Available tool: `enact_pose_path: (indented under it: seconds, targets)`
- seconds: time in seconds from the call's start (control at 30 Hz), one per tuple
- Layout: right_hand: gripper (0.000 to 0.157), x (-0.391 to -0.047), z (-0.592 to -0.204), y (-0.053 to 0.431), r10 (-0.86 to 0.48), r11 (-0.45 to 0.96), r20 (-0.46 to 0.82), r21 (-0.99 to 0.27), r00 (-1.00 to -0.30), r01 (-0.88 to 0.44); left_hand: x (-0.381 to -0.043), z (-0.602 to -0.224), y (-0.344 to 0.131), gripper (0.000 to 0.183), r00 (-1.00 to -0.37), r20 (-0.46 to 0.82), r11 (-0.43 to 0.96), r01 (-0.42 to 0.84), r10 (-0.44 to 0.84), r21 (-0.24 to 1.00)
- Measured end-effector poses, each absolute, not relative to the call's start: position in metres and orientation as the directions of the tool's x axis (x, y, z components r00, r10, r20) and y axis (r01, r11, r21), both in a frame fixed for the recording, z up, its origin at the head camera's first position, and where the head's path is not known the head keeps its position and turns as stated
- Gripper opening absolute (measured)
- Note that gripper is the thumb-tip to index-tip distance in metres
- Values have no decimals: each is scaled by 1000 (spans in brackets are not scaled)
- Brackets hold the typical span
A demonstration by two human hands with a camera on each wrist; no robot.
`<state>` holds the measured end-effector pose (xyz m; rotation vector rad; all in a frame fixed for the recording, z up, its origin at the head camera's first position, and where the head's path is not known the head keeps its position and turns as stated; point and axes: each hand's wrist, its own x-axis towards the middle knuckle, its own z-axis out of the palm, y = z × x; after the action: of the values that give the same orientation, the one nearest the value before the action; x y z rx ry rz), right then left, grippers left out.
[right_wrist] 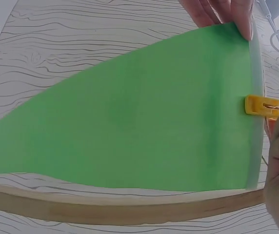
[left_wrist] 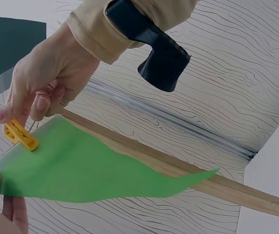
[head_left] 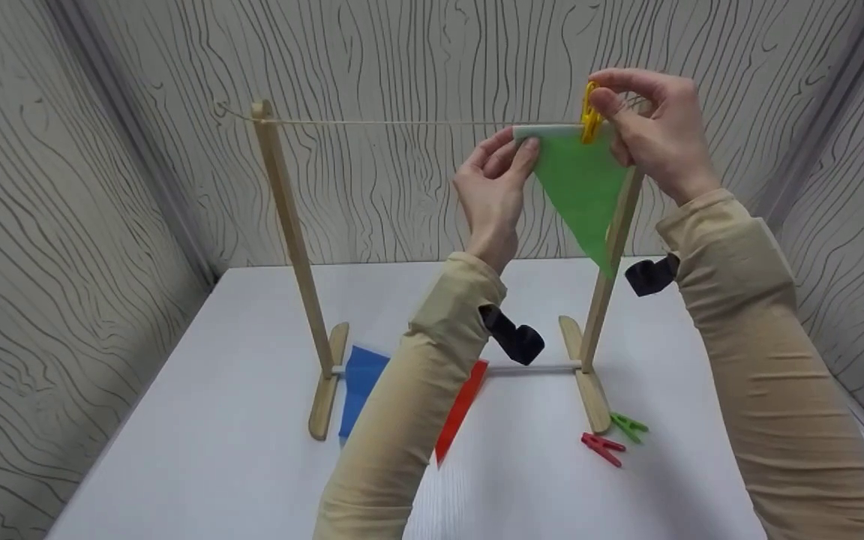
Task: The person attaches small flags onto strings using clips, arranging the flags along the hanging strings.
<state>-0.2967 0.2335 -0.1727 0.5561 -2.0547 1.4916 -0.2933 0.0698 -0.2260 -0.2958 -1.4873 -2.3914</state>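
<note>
A green triangular pennant (head_left: pixel 580 180) with a pale top edge hangs at the string (head_left: pixel 402 122), near the right post. My left hand (head_left: pixel 496 184) pinches its upper left corner between thumb and fingers. With my right hand (head_left: pixel 661 127) I pinch the handles of a yellow clothespin (head_left: pixel 590 112), whose tips sit over the pennant's top edge. The right wrist view shows that clothespin (right_wrist: pixel 261 106) about midway along the pale edge. Whether its tips also bite the string is hard to tell.
Two wooden posts (head_left: pixel 289 240) on feet carry the string and a low white rod (head_left: pixel 529 367). A blue pennant (head_left: pixel 361 382) and a red pennant (head_left: pixel 463 412) lie partly behind my left sleeve. Red (head_left: pixel 603 448) and green clothespins (head_left: pixel 629 427) lie by the right foot.
</note>
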Motion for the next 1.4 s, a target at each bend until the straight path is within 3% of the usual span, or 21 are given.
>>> enact_pose_path:
  seconds: [0.2, 0.43, 0.83, 1.07, 1.4]
  targets:
    - [40, -296, -174, 234, -16, 300, 623, -743, -782, -598, -294, -230, 67, 36, -931, 333, -404, 365, -150, 839]
    - [44, -294, -181, 234, 11, 359, 662, -702, -750, -615, -293, -240, 60, 44, -928, 351, -401, 370, -124, 838]
    - [39, -288, -206, 227, 83, 363, 791, -590, -606, -721, -288, -290, 37, 48, -927, 359, -158, 373, -109, 914]
    - [35, -286, -229, 227, 97, 323, 853, -515, -513, -794, -287, -336, 19, 49, -952, 243, -16, 251, -184, 968]
    - [34, -282, -260, 228, 131, 349, 860, -506, -493, -789, -284, -398, -4, 49, -969, 75, 0, 77, -236, 997]
